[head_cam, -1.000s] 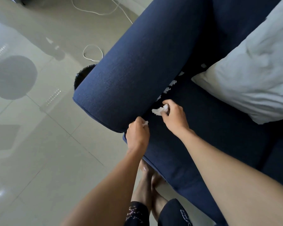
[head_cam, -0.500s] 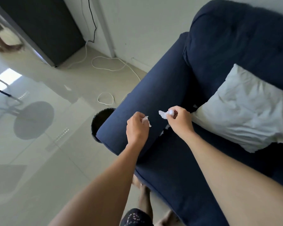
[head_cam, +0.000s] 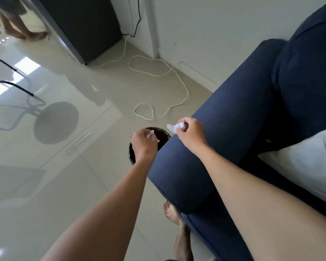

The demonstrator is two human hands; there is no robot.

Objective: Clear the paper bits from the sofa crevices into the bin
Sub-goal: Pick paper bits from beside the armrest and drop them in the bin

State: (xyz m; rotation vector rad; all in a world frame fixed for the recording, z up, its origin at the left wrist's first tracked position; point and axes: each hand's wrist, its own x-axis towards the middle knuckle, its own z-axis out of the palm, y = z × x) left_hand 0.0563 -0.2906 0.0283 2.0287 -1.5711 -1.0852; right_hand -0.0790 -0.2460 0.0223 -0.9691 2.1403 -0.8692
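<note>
A dark round bin (head_cam: 163, 134) stands on the floor against the outer side of the blue sofa's armrest (head_cam: 224, 140). My left hand (head_cam: 142, 145) hovers right over the bin's opening, pinching a small white paper bit (head_cam: 151, 135). My right hand (head_cam: 191, 134) is above the armrest's front end, beside the bin, fingers closed on a larger crumpled white paper wad (head_cam: 174, 127). The crevice between armrest and seat is hidden behind my right arm.
A white pillow (head_cam: 309, 162) lies on the sofa seat at right. A white cable (head_cam: 158, 87) loops over the glossy tiled floor behind the bin. A dark cabinet (head_cam: 87, 25) stands at the back, another person's legs (head_cam: 23, 31) far left, my bare foot (head_cam: 172, 213) below.
Both hands lifted from the sofa crevice and swung left over the armrest with their paper bits; the left hand now sits over the bin. My view turned left toward the floor.
</note>
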